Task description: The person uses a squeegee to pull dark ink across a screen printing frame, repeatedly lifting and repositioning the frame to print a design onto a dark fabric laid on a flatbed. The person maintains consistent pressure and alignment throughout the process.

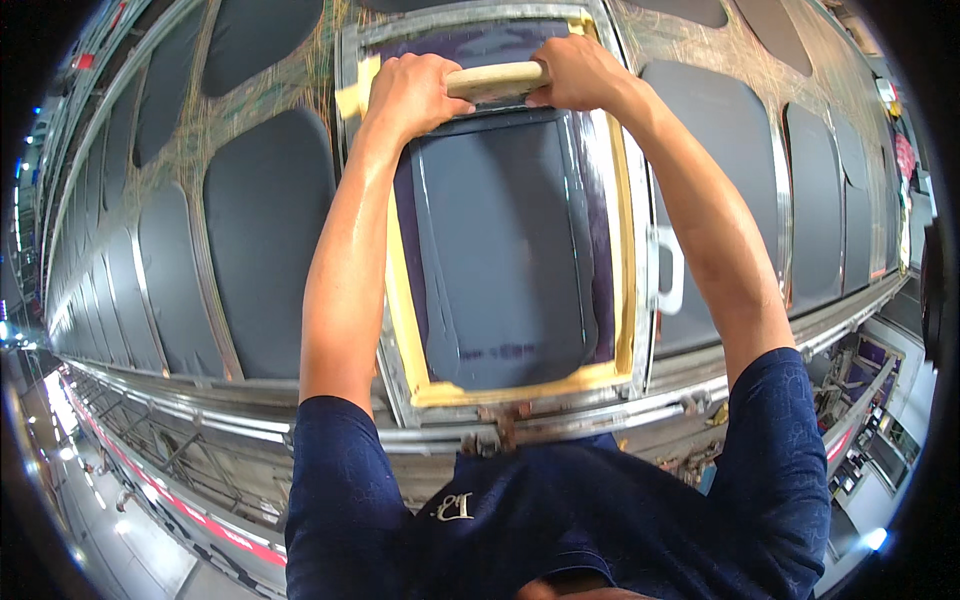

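Note:
Both hands grip a pale squeegee handle (496, 80) near the far end of a screen-printing frame. My left hand (413, 88) is closed round its left end, and my right hand (570, 72) round its right. The squeegee's dark blade is partly visible beneath the handle. The metal frame (638, 368) has yellow tape (520, 380) along its inner edges and a purple mesh. Dark grey ink (500, 240) covers the mesh's middle below the squeegee. A light metal handle (668, 268) sticks out from the frame's right side.
Dark grey panels (265, 240) lie in rows along a long table on both sides of the frame. A metal rail (250, 417) runs along the near edge at my body. At lower right stands a pale work surface with equipment on it.

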`<state>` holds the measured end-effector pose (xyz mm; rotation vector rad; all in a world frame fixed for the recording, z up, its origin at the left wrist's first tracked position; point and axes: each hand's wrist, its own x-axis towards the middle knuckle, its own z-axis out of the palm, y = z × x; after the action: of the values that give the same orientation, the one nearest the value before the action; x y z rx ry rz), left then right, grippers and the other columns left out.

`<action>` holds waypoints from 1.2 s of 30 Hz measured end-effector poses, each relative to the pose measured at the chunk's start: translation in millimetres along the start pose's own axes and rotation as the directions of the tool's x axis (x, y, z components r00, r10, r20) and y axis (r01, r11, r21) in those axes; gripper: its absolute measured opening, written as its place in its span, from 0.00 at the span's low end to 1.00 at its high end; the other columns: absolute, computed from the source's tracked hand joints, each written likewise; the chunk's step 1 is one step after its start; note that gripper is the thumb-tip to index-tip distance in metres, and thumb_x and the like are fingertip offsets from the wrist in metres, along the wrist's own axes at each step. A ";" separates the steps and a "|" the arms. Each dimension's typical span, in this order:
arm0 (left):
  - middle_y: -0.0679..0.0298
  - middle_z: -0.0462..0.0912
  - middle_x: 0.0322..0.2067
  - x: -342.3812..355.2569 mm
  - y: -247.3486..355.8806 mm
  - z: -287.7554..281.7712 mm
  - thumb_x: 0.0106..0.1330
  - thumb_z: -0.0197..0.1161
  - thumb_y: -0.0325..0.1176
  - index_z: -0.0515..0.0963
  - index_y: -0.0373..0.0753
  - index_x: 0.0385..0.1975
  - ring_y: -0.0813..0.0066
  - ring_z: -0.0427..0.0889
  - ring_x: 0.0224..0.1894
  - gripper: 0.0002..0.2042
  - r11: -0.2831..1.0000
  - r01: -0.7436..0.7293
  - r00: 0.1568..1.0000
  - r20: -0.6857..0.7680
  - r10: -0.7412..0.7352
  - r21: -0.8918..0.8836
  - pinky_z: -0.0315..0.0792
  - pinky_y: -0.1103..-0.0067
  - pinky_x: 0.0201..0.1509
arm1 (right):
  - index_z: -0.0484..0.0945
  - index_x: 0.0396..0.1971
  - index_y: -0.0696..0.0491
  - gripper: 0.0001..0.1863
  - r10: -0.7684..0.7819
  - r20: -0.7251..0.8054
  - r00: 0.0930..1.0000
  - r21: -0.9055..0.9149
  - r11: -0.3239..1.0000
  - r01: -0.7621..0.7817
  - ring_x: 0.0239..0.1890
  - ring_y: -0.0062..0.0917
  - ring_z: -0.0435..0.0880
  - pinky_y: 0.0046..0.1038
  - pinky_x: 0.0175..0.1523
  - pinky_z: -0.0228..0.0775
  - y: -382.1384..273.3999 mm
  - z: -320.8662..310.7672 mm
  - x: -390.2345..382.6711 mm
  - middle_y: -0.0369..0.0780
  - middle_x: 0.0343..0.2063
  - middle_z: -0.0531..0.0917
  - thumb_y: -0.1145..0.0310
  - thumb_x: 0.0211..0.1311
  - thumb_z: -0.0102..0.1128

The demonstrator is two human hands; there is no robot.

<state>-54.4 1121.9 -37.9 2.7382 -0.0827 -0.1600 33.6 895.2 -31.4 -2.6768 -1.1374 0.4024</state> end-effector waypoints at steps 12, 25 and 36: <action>0.70 0.88 0.33 -290.4 106.6 67.8 0.44 0.75 0.29 0.87 0.46 0.34 0.69 0.82 0.33 0.14 0.988 -0.142 0.988 -0.075 0.138 -0.062 0.67 0.71 0.46 | 0.86 0.30 0.50 0.13 -0.069 0.007 0.998 0.044 0.997 0.069 0.39 0.32 0.84 0.34 0.55 0.67 -124.4 77.7 -275.9 0.38 0.27 0.86 0.66 0.42 0.78; 0.59 0.87 0.29 -17.8 -1.2 -1.3 0.49 0.77 0.41 0.87 0.44 0.31 0.56 0.86 0.35 0.12 0.981 -0.174 0.965 -0.182 0.188 0.089 0.72 0.63 0.46 | 0.86 0.33 0.51 0.16 -0.014 -0.046 0.999 -0.057 0.998 0.012 0.36 0.43 0.87 0.43 0.44 0.78 -6.7 -4.8 -10.8 0.44 0.27 0.86 0.57 0.50 0.77; 0.56 0.88 0.29 85.3 -34.9 -15.3 0.48 0.80 0.49 0.89 0.47 0.43 0.57 0.89 0.36 0.23 0.998 -0.044 0.996 -0.078 0.047 0.045 0.79 0.66 0.44 | 0.87 0.39 0.54 0.21 0.049 -0.006 0.999 0.058 0.997 -0.048 0.36 0.43 0.89 0.39 0.44 0.79 44.3 -23.1 81.7 0.48 0.30 0.88 0.60 0.46 0.80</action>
<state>33.3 1153.0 -46.1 2.7797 -0.1276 -0.0373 125.3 922.5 -36.3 -2.6579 -1.0442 0.4264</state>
